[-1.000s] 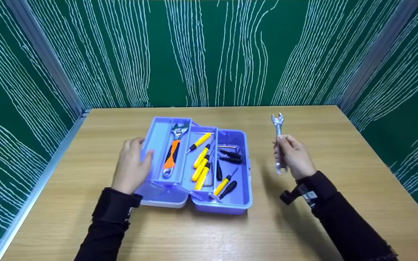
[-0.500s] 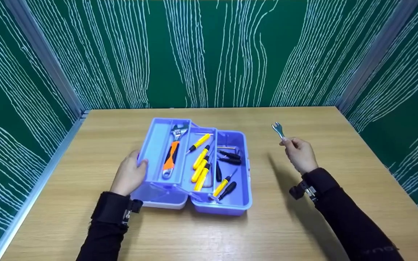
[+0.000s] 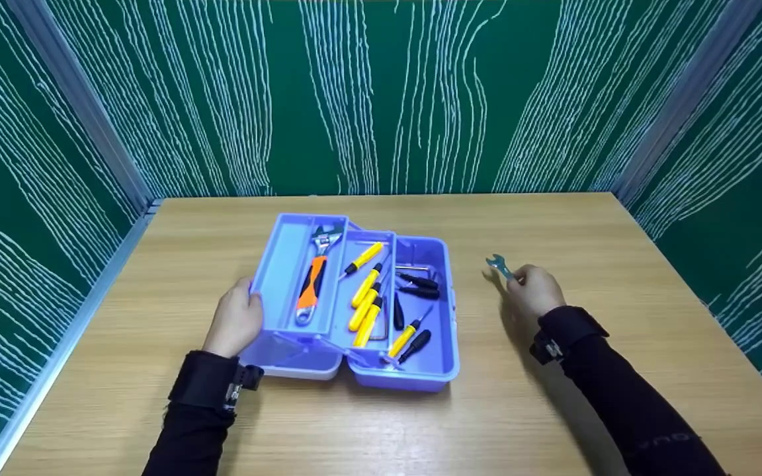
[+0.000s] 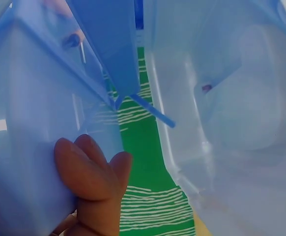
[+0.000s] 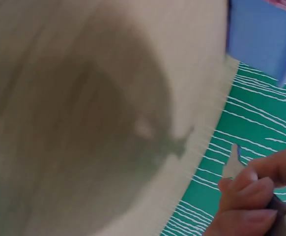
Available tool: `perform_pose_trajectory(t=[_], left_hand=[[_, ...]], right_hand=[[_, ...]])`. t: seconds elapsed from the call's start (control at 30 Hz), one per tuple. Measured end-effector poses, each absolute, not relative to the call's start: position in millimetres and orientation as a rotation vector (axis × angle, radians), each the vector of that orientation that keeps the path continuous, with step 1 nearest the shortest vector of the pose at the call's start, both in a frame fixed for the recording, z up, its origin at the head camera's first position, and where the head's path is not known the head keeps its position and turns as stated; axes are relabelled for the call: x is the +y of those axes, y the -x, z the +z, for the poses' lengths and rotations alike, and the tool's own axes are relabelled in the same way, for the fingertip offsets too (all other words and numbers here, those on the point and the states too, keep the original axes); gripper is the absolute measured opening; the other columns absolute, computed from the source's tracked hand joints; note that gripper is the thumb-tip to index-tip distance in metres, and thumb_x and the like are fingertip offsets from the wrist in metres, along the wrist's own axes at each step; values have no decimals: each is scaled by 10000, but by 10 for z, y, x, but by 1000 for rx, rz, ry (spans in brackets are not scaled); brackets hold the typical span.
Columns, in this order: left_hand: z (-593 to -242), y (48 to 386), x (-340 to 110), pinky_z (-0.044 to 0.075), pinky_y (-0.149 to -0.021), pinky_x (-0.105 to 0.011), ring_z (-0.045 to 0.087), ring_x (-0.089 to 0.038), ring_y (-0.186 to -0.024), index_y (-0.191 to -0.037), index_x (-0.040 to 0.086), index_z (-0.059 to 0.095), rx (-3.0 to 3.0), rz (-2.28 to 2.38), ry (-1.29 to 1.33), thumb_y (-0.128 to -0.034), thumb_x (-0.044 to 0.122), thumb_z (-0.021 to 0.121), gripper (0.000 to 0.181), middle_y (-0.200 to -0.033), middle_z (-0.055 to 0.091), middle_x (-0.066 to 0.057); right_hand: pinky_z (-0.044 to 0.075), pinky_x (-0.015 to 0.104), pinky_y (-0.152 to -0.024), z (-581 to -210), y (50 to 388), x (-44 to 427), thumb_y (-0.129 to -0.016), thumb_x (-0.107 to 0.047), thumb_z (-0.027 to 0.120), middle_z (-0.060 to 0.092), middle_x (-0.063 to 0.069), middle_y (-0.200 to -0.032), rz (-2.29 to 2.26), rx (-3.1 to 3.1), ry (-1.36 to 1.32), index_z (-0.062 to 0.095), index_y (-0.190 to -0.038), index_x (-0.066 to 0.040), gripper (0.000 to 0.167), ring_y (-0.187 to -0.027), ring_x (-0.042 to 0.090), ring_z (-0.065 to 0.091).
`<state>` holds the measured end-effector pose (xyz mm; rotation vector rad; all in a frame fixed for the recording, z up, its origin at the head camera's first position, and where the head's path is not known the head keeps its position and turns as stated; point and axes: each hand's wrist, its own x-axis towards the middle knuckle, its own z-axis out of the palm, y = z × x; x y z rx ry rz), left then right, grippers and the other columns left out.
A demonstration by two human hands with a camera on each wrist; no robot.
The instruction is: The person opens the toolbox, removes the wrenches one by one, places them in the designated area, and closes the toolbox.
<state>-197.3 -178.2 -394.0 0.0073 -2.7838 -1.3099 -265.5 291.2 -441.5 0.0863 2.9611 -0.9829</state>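
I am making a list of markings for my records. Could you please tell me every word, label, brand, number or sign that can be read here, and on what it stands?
No text can be read with certainty.
Right sleeve: pale lettering, too blurred to quote.
Adjustable wrench: any marking is too small to read.
Open-end wrench: any marking is too small to read.
Toolbox: no text seen.
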Motion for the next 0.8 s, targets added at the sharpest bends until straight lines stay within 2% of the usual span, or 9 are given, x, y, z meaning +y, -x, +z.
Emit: perform_pose_trajectory(t=[0.1,0.17,0.33,0.53,0.67,0.8], left_hand=[[-3952,1980,-1781,432,-1043,-555,537,-470,-1208,-1373,-178,388,-2783,-1320,-6,-995,18,327,429,-1301,529,-376],[-3953,1987,-1775,448,-1030,-550,546,-467,-1197,-1381,-176,376,-2783,-1347,-11,-999,20,320,433,-1309,523,-376],[-3956,1985,-1766,453,-1029,-548,547,-470,-1197,-1394,-170,360,-2777,-1381,-25,-1001,17,312,438,-1320,515,-374],[-3970,1983,-1774,443,-1038,-553,538,-471,-1207,-1402,-167,352,-2776,-1376,-22,-1003,24,313,445,-1327,510,-370],[-3969,1981,-1779,448,-1031,-554,544,-470,-1199,-1404,-162,353,-2773,-1380,-18,-1004,28,316,445,-1322,516,-368],[-3960,1976,-1786,456,-1019,-556,555,-474,-1182,-1399,-162,362,-2773,-1377,-13,-1005,23,321,437,-1307,525,-370]], right_hand=[[509,482,-867,-4465,2647,2916,-972,-162,439,619,325,-1137,-958,2902,-117,553,-1187,121,372,-1011,404,612],[503,500,-884,-4487,2644,2911,-974,-169,452,615,322,-1130,-940,2892,-124,552,-1168,118,361,-1007,402,604],[496,500,-878,-4519,2662,2889,-963,-153,469,608,312,-1090,-886,2904,-104,547,-1143,131,345,-951,374,587],[495,484,-884,-4528,2676,2877,-947,-143,468,597,300,-1118,-887,2859,-127,532,-1181,125,361,-971,365,578],[513,403,-794,-4521,2657,2877,-933,-149,515,609,273,-1085,-914,2855,-148,554,-1149,109,338,-897,308,595],[522,287,-615,-4514,2641,2872,-916,-127,566,644,212,-938,-948,2834,-150,589,-1056,99,267,-688,188,623]])
